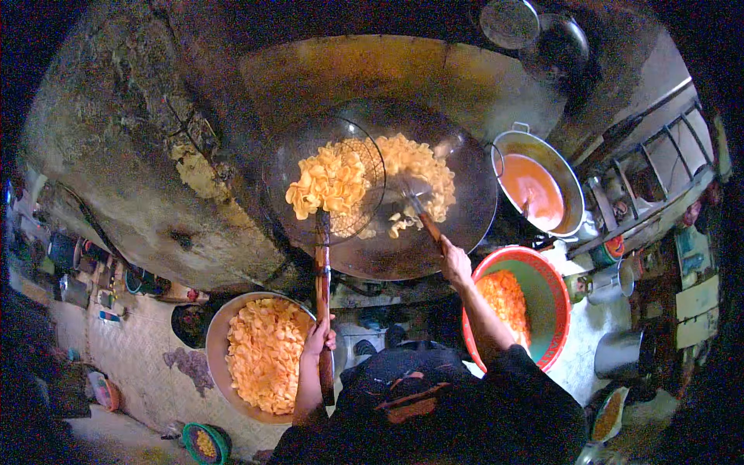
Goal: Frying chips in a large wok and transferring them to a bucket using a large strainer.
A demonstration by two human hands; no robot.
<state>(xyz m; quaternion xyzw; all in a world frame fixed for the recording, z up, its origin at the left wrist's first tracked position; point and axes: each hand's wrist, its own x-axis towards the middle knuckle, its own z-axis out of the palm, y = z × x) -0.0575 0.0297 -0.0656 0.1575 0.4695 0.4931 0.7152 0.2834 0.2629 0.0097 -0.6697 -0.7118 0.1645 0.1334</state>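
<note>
My left hand [319, 337] grips the long wooden handle of a round wire-mesh skimmer [378, 157]. The skimmer hangs over a large dark wok [372, 264] and holds a heap of pale orange chips [328, 183]. My right hand [456, 264] is closed around the wooden handle of a metal spatula [429, 224], whose blade is among more chips [436, 168] in the wok. A few loose pieces lie near the blade. Part of the wok's inside is hidden by the skimmer and its chips.
A wide metal basin [218, 349] of chips stands at lower left. Right of the wok are a metal pot [572, 180] of orange liquid and a red-rimmed green tub [564, 302] with orange pieces, partly behind my right forearm. A rough wall [128, 174] rises at left; a wooden ladder [662, 168] lies right.
</note>
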